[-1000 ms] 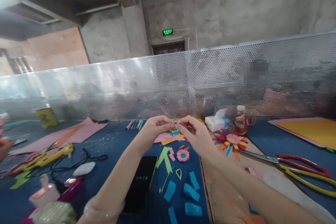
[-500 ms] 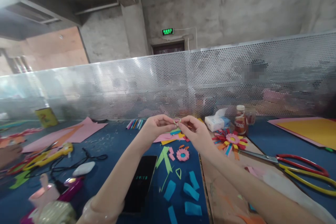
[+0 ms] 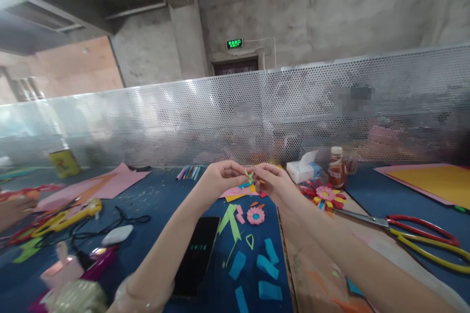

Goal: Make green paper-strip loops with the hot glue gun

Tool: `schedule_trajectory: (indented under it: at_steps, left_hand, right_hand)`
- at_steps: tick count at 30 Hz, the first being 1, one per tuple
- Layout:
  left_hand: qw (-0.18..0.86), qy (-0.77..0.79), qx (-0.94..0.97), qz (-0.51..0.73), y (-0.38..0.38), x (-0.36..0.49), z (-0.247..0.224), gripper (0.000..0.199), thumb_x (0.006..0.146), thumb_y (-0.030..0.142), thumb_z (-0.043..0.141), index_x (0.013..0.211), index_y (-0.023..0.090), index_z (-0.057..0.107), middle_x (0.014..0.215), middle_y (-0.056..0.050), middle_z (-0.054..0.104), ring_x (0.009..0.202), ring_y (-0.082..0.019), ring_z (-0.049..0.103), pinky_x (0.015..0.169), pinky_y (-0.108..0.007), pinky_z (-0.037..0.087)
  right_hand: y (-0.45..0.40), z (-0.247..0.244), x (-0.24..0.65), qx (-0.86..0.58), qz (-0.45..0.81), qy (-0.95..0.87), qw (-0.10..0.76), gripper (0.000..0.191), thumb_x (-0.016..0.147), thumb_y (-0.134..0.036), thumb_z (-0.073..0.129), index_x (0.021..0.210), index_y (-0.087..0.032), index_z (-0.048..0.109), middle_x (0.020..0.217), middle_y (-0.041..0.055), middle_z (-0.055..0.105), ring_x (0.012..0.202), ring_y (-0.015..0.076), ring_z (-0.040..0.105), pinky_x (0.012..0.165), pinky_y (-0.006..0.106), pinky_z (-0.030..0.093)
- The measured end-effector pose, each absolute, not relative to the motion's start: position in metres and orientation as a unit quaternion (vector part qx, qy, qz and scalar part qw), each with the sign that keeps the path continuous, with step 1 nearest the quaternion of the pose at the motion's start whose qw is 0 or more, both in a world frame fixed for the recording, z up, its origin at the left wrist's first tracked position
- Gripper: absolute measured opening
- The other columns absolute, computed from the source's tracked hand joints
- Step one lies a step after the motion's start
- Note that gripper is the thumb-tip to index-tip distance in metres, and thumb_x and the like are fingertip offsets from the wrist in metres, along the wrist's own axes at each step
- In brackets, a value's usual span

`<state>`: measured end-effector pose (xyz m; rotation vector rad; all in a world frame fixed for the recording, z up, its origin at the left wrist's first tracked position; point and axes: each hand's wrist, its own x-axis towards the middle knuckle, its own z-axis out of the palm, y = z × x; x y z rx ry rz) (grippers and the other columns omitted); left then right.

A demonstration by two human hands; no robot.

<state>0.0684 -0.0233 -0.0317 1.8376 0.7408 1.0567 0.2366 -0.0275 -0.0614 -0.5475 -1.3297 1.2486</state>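
Note:
My left hand [image 3: 222,179] and my right hand [image 3: 274,182] meet over the table, fingertips pinched on a thin light-green paper strip [image 3: 249,175]. The strip looks bent or twisted between them. Below lies a pink paper flower [image 3: 255,215] with a blue centre, beside wider green paper strips [image 3: 229,222]. A small green triangular paper loop [image 3: 249,241] rests nearer to me. Closer still are several curled blue paper pieces [image 3: 267,267]. Under my hands, pink paper [image 3: 235,191] and yellow scraps are partly hidden.
A phone [image 3: 196,257] lies beneath my left forearm. Large scissors [image 3: 389,225] lie at right, near a multicoloured paper flower [image 3: 325,194], a tissue box [image 3: 304,171] and a brown bottle [image 3: 336,168]. At far left another person's hand [image 3: 16,211] is near a yellow tool [image 3: 75,214].
The green strip was a small loop between my fingertips; now it shows as crossed or twisted ends. My hands have barely shifted. The other person's hand has moved at far left.

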Motion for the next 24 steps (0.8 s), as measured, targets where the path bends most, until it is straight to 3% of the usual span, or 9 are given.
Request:
schedule_trajectory:
  at_steps: [9,17,24]
  left_hand:
    - [0.427,0.301,0.749,0.408,-0.0228,0.0690,-0.0319,0.016,0.066,0.026,0.067,0.077,0.017,0.060,0.077,-0.004,0.067,0.077,-0.017,0.062,0.073,-0.030,0.048]
    - [0.415,0.309,0.755,0.403,-0.0235,0.0691,-0.0321,0.015,0.066,0.026,0.065,0.077,0.016,0.061,0.077,-0.004,0.067,0.075,-0.017,0.062,0.071,-0.030,0.048]
    - [0.413,0.313,0.750,0.411,-0.0219,0.0649,-0.0289,0.015,0.067,0.026,0.065,0.078,0.017,0.061,0.079,-0.004,0.067,0.077,-0.016,0.062,0.074,-0.030,0.048]
  right_hand:
    - [-0.0250,-0.0671,0.2378,-0.184,0.644,-0.500,0.549,0.009,0.072,-0.025,0.065,0.074,-0.016,0.066,0.069,-0.0003,0.054,0.060,0.0075,0.046,0.052,0.019,0.035]
    - [-0.0243,-0.0697,0.2355,-0.174,0.676,-0.473,0.538,0.007,0.072,-0.022,0.065,0.072,-0.015,0.066,0.064,-0.0025,0.052,0.057,0.0056,0.044,0.052,0.018,0.035]
    - [-0.0202,-0.0695,0.2352,-0.214,0.703,-0.439,0.516,0.016,0.076,-0.030,0.061,0.079,-0.016,0.065,0.071,-0.0008,0.057,0.061,0.0068,0.051,0.054,0.019,0.039]
